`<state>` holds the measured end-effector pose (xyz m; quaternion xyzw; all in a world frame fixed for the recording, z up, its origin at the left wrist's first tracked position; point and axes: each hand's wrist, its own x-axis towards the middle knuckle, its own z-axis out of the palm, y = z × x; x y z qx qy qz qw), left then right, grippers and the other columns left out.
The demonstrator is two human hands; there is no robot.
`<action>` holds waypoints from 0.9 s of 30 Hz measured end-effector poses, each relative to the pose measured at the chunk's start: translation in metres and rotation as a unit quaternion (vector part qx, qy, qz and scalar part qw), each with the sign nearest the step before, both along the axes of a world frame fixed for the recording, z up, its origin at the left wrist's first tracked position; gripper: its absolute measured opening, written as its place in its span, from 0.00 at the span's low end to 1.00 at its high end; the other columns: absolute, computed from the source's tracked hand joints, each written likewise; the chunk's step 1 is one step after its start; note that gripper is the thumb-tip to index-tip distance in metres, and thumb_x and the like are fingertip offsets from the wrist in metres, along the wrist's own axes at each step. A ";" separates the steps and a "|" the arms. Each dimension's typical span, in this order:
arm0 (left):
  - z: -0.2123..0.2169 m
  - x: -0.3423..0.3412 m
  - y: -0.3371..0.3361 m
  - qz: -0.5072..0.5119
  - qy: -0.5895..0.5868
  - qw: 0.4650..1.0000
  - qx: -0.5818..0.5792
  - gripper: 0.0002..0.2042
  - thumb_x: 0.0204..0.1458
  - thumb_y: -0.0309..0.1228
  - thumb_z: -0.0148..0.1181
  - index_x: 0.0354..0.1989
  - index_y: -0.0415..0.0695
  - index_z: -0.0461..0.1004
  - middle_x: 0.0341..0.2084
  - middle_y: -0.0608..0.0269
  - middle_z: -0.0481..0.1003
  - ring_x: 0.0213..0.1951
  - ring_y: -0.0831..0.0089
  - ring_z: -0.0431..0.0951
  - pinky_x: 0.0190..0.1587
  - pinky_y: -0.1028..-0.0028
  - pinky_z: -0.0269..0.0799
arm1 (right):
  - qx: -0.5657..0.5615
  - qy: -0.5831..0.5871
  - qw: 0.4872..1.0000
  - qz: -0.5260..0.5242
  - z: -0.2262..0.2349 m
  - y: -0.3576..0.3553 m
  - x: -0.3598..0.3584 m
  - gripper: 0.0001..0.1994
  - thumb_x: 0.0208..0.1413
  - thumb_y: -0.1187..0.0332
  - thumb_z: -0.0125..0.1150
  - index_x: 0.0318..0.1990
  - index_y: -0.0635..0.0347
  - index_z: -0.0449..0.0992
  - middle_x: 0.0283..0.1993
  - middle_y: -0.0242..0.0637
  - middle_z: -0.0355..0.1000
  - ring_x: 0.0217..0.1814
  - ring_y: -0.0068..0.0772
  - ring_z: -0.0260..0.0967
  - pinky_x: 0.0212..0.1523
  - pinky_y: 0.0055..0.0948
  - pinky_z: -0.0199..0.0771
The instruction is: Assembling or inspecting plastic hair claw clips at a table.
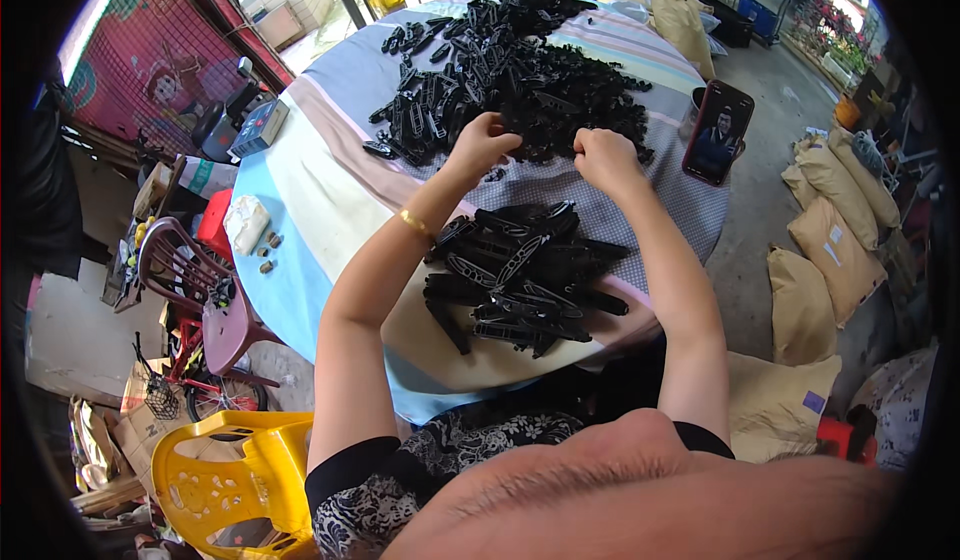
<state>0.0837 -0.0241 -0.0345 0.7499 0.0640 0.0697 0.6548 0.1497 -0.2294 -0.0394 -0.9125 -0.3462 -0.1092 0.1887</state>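
Both my hands are at the near edge of a big heap of black plastic pieces [445, 90], many of them long and openwork, like banana hair clips. My left hand [484, 148] is closed, thumb and fingers pinched against the dark pieces. To its right, my right hand [606, 156] is closed too, its fingers curled in. Whatever either hand holds does not stand out from the black heap behind. Between my forearms, nearer to me, lies a smaller pile of long black clips [520, 275], some with shiny patterned faces.
A striped cloth [300, 200] covers the round table. At its right edge a phone [718, 132] leans upright by a cup. A box [260, 128] and a white bag [245, 224] lie on the left. Yellow chair [240, 470], purple chair [225, 330] and tan sacks [835, 255] stand around.
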 end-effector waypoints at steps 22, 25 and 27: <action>-0.017 -0.057 0.004 -0.115 -0.047 0.974 -0.187 0.11 0.50 0.23 0.59 0.42 0.40 0.70 0.36 0.63 0.75 0.36 0.74 0.76 0.42 0.74 0.75 | 0.371 0.137 0.905 0.153 0.010 0.033 -0.054 0.05 0.45 0.74 0.66 0.27 0.63 0.75 0.26 0.35 0.74 0.25 0.23 0.72 0.27 0.21 0.70; -0.019 -0.056 0.003 -0.111 -0.050 0.973 -0.194 0.11 0.50 0.23 0.60 0.41 0.40 0.70 0.36 0.63 0.75 0.36 0.73 0.77 0.42 0.74 0.75 | 0.338 -0.003 0.917 0.213 0.015 0.035 -0.060 0.02 0.43 0.76 0.63 0.26 0.62 0.76 0.28 0.38 0.74 0.28 0.36 0.73 0.28 0.28 0.73; -0.019 -0.056 0.004 -0.105 -0.045 0.973 -0.198 0.11 0.49 0.23 0.60 0.41 0.40 0.70 0.36 0.62 0.75 0.36 0.73 0.77 0.42 0.74 0.75 | 0.323 -0.057 0.920 0.214 0.015 0.035 -0.058 0.02 0.42 0.77 0.62 0.26 0.61 0.76 0.28 0.37 0.74 0.29 0.36 0.73 0.29 0.28 0.73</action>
